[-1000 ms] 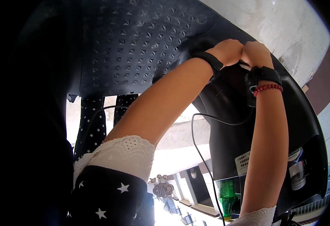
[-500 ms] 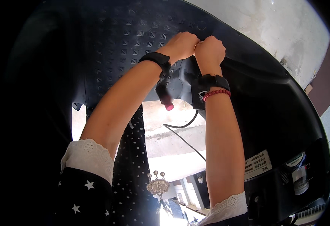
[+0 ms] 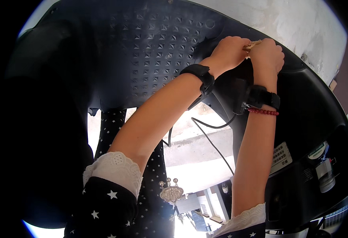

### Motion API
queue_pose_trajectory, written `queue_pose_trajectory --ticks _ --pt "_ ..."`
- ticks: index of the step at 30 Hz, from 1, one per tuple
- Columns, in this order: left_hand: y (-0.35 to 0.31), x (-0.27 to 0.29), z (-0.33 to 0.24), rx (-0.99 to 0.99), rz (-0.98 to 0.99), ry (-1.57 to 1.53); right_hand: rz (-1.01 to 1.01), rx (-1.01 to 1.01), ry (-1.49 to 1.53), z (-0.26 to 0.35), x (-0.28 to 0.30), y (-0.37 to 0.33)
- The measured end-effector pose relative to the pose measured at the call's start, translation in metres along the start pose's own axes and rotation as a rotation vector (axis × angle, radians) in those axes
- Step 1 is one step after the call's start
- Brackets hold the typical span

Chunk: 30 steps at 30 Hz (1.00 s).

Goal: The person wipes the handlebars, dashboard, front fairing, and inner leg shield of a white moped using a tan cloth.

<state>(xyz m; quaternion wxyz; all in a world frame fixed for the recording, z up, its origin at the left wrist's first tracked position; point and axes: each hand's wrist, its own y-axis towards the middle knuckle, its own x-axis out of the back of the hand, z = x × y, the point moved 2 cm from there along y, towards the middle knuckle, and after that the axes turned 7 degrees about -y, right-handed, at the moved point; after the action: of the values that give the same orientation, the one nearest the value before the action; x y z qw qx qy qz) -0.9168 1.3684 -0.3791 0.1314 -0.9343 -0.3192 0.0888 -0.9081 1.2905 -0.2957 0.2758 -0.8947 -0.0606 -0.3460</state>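
My left hand and my right hand are close together over the upper right of a dark scooter-like body. Both sets of fingers are curled closed. Between them shows a small crumpled, yellowish-brown scrap, pinched from both sides; its kind I cannot make out. Most of it is hidden by my fingers. Under my hands lies smooth black plastic panelling. To their left is a dark footboard with raised diamond-shaped studs.
A black cable loops down from near my right wrist, which carries a black strap and a red bead bracelet. A label and a clear-fronted round fitting are at the lower right. Pale ground lies beyond the rim.
Both hands have moved right together, away from the studded footboard onto the black panel edge. The yellowish-brown scrap now shows between them. A red-tipped dark object below my left wrist is out of sight.
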Motion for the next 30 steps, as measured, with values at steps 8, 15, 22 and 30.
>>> queue_pose_trajectory --ticks 8,15,22,30 --pt "-0.017 0.019 0.044 0.005 0.051 0.332 -0.069 0.259 -0.024 0.026 -0.058 -0.026" --pt "-0.074 0.062 0.059 0.293 -0.301 0.268 0.308 -0.039 0.959 0.06 -0.13 -0.057" --pt "-0.107 0.049 0.045 0.118 -0.229 0.197 0.044 0.071 1.027 0.032 -0.134 -0.132" --pt "-0.087 0.053 0.076 0.07 -0.022 0.245 -0.477 0.446 0.533 0.044 -0.146 -0.096"
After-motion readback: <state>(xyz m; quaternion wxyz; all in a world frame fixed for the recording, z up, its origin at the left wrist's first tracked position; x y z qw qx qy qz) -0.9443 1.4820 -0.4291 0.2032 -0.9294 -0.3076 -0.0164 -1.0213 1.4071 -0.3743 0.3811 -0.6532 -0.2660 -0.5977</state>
